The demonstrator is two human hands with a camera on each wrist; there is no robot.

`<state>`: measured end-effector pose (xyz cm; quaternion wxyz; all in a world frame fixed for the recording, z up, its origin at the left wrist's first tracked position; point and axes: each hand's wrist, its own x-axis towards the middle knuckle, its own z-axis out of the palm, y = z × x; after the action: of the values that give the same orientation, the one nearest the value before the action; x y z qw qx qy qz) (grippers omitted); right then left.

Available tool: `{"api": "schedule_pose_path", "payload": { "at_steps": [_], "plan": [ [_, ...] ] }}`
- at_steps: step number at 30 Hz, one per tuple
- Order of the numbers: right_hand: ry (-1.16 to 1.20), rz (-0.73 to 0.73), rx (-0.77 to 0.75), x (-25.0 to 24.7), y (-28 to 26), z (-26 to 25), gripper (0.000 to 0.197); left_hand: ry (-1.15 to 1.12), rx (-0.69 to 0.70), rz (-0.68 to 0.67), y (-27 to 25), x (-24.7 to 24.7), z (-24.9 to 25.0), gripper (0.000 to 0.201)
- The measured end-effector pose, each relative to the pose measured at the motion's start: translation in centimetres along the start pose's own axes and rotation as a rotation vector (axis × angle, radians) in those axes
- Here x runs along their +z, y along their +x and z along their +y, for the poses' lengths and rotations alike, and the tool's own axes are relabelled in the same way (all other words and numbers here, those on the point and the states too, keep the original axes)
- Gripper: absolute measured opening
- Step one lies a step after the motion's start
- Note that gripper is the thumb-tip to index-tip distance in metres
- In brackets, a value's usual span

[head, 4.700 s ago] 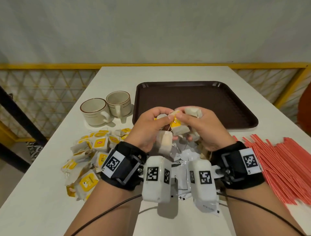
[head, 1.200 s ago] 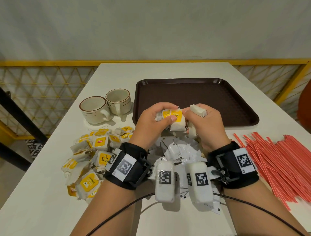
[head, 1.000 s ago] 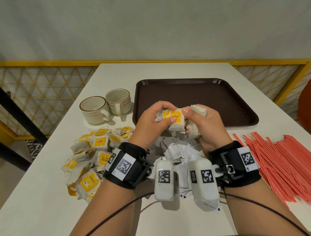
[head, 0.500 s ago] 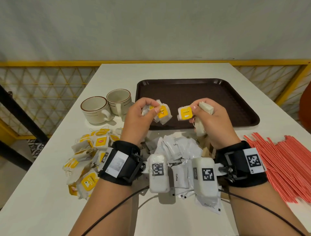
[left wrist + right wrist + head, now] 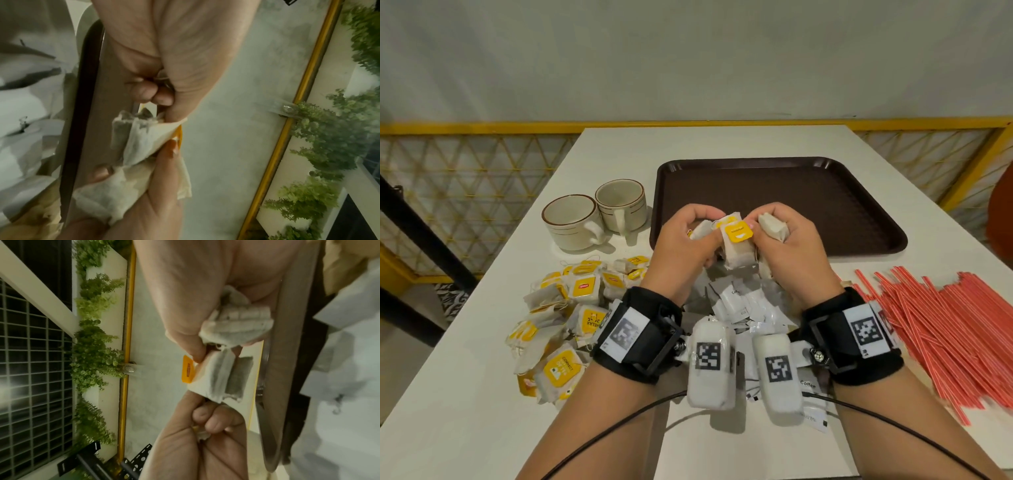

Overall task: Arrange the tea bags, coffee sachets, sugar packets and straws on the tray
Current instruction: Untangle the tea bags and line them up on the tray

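My left hand and right hand meet just above the near rim of the dark brown tray. Together they pinch a tea bag with a yellow tag. The left hand's curled fingers grip that tea bag and more bags behind it. Another folded tea bag sits in my right hand's curled fingers, beside the tagged bag. A loose pile of tea bags lies left of my wrist. White coffee sachets lie under my hands. Red straws spread at the right.
Two cream cups stand left of the tray. The white table ends at a grey wall, with yellow lattice railings on both sides. Brown packets show beside the white sachets.
Half a second ago my hands were apart, each with its own tea bags. They have come back together and now both pinch the tagged bag.
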<state>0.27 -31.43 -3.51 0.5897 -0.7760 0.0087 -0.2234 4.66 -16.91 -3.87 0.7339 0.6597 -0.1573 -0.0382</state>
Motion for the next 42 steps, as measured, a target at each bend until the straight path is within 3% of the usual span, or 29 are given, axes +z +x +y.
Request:
{"api": "schedule_pose_path", "payload": {
  "at_steps": [5,9,14,17,20,24,28,31,33,36,38,42],
  "plan": [
    [-0.057,0.026,-0.052,0.1,0.1,0.4,0.005,0.012,0.035,-0.085,-0.1,-0.1,0.3,0.026],
    [0.016,-0.005,-0.004,0.0,0.1,0.3,0.006,0.121,0.024,-0.11,0.0,-0.3,0.1,0.039],
    [0.156,-0.047,0.117,0.1,-0.1,0.1,0.002,0.167,0.024,-0.035,-0.1,-0.2,0.2,0.035],
    [0.128,-0.109,0.141,0.1,-0.2,0.2,0.017,0.132,0.021,-0.053,-0.1,-0.3,0.4,0.032],
    [0.14,-0.073,0.162,-0.1,-0.1,0.2,0.022,0.097,-0.016,-0.028,0.1,-0.3,0.2,0.032],
    [0.193,-0.076,0.186,-0.5,0.1,0.0,0.028,0.089,-0.034,-0.032,0.1,-0.6,0.3,0.012],
    [0.175,-0.079,0.188,-0.4,0.0,-0.2,0.012,-0.135,-0.183,-0.07,-0.1,-0.2,0.8,0.017],
    [0.186,-0.04,0.175,-0.5,0.1,0.0,0.013,-0.452,-0.353,-0.005,0.1,-0.2,1.3,0.022],
    [0.191,-0.016,0.174,-0.7,0.3,0.1,0.014,-0.561,-0.383,0.013,0.4,-0.5,1.3,0.031],
    [0.201,-0.015,0.175,-0.9,0.4,0.1,0.013,-0.488,-0.33,0.004,0.6,-0.6,1.1,0.053],
    [0.229,-0.011,0.177,-0.9,0.3,0.0,0.015,-0.387,-0.29,-0.013,0.6,-0.3,0.8,0.058],
    [0.271,-0.022,0.194,-0.9,0.3,-0.4,0.013,-0.159,-0.147,-0.053,0.4,-0.1,0.2,0.028]
  ]
}}
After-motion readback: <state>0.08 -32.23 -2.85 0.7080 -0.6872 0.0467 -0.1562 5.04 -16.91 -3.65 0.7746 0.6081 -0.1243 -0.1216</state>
